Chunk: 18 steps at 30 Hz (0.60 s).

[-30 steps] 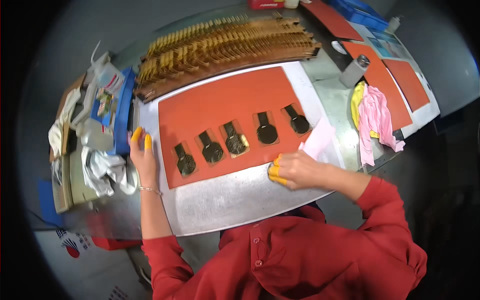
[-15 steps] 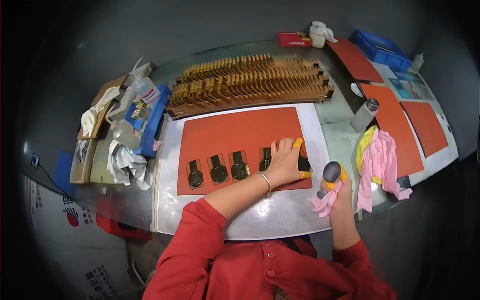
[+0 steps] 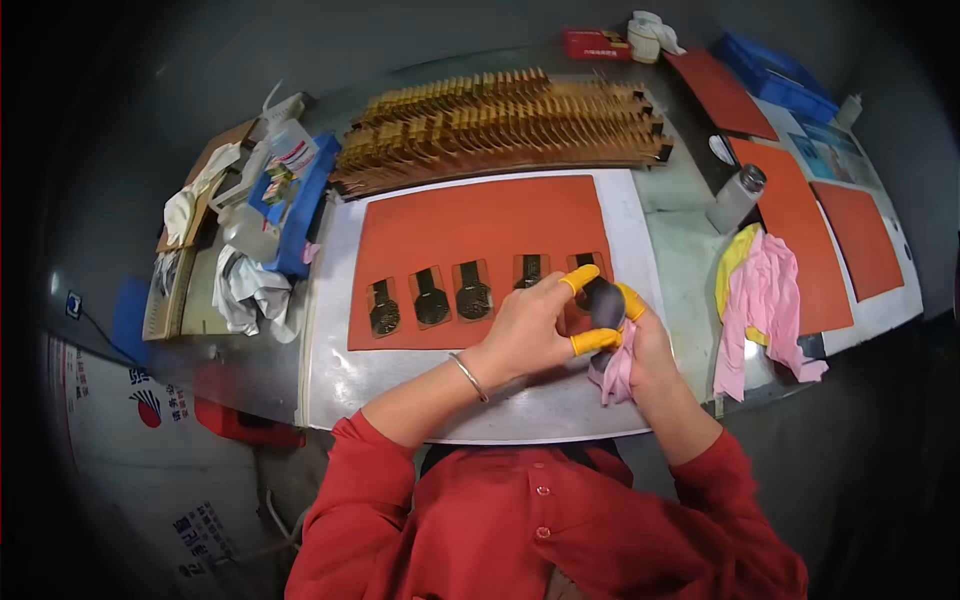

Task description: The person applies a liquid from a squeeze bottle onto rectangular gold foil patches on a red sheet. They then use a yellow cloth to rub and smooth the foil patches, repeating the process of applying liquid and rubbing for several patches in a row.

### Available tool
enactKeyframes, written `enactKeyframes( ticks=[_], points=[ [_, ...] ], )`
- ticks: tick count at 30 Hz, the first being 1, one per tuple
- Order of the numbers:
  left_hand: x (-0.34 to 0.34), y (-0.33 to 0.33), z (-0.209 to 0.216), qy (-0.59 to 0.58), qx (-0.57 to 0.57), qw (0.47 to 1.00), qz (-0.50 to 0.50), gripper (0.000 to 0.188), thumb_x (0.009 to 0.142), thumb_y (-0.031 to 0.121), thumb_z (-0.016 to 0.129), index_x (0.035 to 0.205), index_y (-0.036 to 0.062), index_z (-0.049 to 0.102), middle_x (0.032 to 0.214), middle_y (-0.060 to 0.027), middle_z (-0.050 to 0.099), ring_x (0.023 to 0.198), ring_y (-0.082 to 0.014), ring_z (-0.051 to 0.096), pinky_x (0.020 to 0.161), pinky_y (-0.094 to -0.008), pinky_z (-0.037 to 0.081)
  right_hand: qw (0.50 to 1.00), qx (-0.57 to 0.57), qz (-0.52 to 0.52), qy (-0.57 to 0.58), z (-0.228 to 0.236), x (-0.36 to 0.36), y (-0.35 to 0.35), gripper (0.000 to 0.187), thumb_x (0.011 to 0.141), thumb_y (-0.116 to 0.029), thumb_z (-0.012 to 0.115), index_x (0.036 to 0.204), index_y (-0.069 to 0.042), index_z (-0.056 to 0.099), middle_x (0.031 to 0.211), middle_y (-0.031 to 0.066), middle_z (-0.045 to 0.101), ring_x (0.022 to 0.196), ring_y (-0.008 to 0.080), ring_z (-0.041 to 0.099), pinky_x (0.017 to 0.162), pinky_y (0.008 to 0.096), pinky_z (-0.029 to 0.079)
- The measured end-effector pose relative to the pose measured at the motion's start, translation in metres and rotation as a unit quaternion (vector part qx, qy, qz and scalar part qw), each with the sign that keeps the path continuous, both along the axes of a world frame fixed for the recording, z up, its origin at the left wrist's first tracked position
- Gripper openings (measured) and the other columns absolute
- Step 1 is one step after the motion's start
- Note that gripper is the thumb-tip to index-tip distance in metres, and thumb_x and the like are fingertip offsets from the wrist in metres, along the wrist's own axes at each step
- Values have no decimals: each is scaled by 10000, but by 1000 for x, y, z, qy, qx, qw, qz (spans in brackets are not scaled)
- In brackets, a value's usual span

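Grip of the right hand [image 3: 652, 350] is closed around a pink cloth [image 3: 617, 372] and a dark grey rounded piece [image 3: 606, 308], raised over the near right corner of the orange-red mat [image 3: 480, 215]; the left hand [image 3: 530, 328] spreads thumb and forefinger about that piece, and whether they pinch it I cannot tell. Black paddle-shaped pieces [image 3: 473, 292] line the mat's near edge; a strip-filled rack [image 3: 500, 140] stands toward the counter's [image 3: 680, 240] far edge
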<state>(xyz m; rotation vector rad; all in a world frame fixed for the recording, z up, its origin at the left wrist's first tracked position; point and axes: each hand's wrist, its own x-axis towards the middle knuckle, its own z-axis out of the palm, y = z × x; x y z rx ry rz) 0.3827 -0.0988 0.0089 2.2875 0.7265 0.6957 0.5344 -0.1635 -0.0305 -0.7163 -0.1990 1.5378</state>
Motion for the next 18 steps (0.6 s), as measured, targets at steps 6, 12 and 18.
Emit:
enactKeyframes(
  ticks=[6,12,18],
  points=[
    [-66,1,-5,-47,118,985,112,556,745,259,735,1192,0,531,743,-75,557,569,-161,558,518,-276,467,971,55,106,-209,32,-71,32,164,930,-94,451,1023,-21,564,838,18,593,643,77,547,555,208,461],
    [-147,11,2,-176,57,961,204,495,792,232,712,1187,-13,539,786,-52,529,563,-112,476,518,-238,418,779,373,86,-496,44,-144,88,174,915,-102,517,1058,-13,558,892,44,622,740,116,581,656,258,475],
    [-244,39,13,-244,116,920,284,456,827,227,694,1156,-44,534,899,-91,628,698,-110,616,591,-234,486,879,268,304,-249,84,-251,134,191,897,-165,586,1033,-33,572,898,1,584,763,57,541,641,183,437]
  ],
)
